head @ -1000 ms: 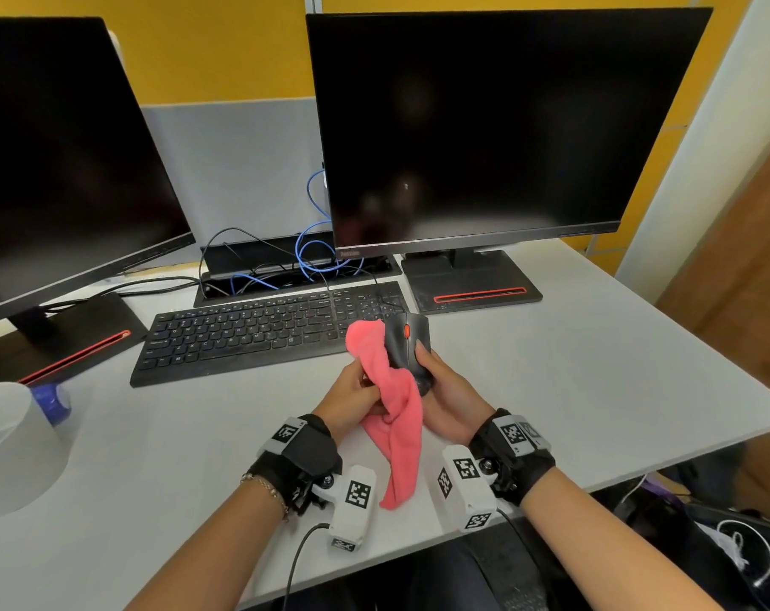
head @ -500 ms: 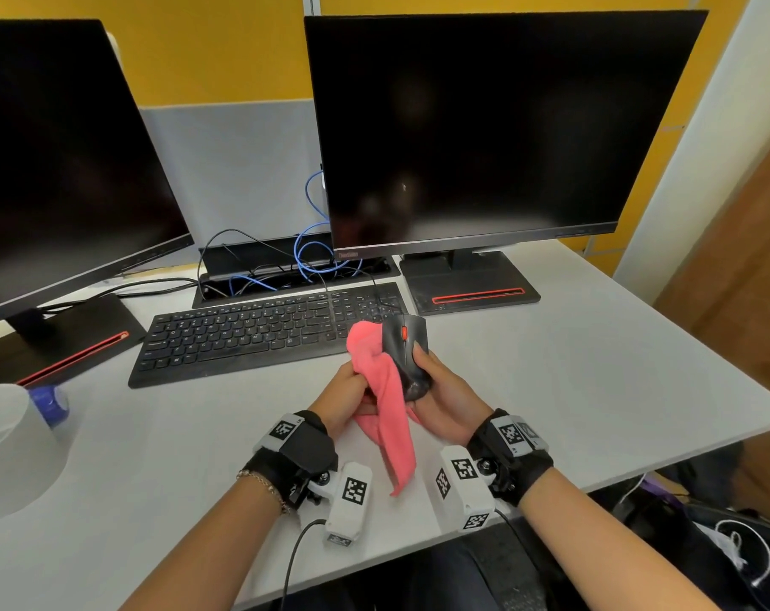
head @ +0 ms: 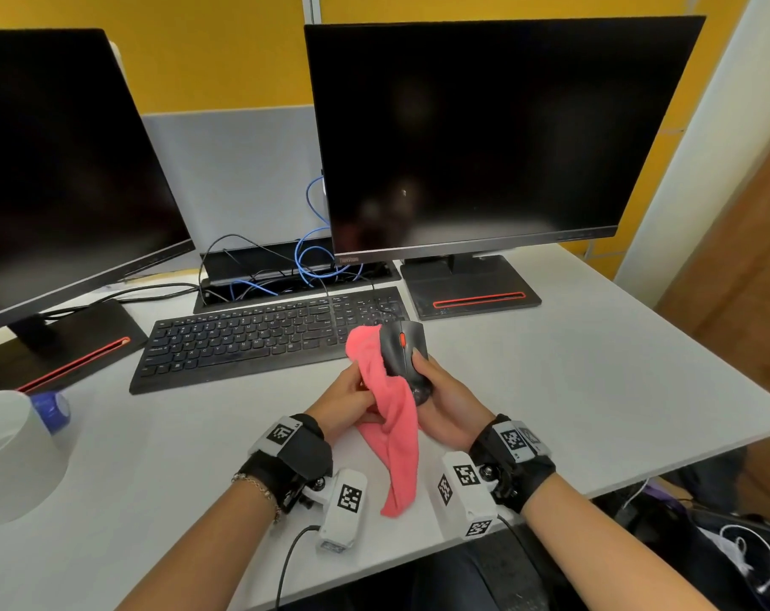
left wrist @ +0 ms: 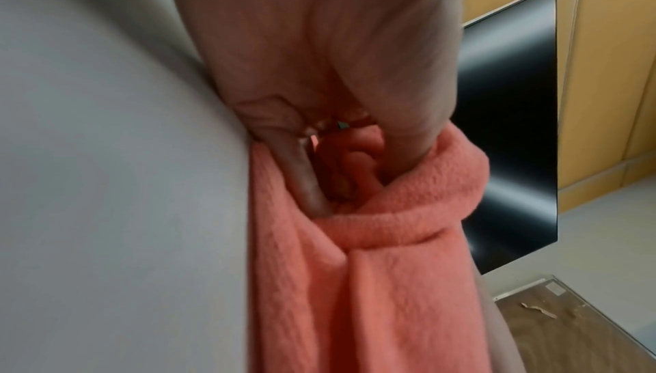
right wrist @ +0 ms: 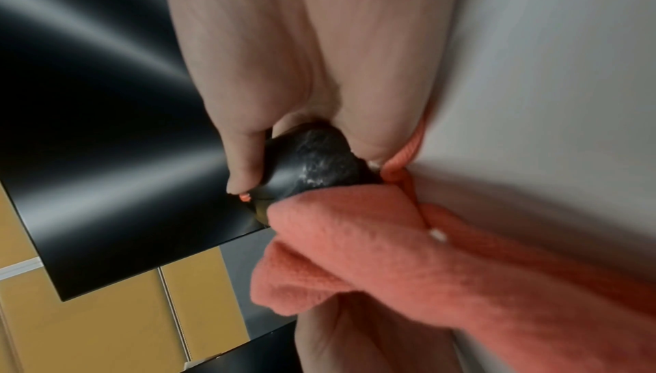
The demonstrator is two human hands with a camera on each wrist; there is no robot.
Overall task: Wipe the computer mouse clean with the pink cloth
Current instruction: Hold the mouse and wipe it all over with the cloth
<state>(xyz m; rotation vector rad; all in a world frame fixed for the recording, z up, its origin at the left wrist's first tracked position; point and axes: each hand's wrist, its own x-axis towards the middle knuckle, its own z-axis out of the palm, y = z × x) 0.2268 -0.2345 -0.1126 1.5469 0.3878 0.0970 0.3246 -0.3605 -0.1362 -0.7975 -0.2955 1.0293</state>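
The black computer mouse (head: 406, 352) with an orange wheel is lifted off the desk, gripped from the right by my right hand (head: 442, 392). In the right wrist view my thumb and fingers curl round the mouse (right wrist: 312, 163), which carries pale smudges. The pink cloth (head: 392, 416) is bunched against the mouse's left side by my left hand (head: 352, 396), and its tail hangs down toward the desk edge. My left hand's fingers pinch folds of the cloth (left wrist: 373, 239) in the left wrist view. The mouse's underside is hidden.
A black keyboard (head: 251, 337) lies just behind the hands. Two dark monitors (head: 475, 138) stand on red-striped bases (head: 471, 291) at the back, with blue and black cables (head: 303, 266) between them. A white tape roll (head: 8, 452) sits at the left. The desk edge (head: 638, 478) runs near right.
The mouse has tilted and shifted slightly left and up in my right hand, while my left hand slid the cloth along its left side. The cloth's tail hangs a little further left.
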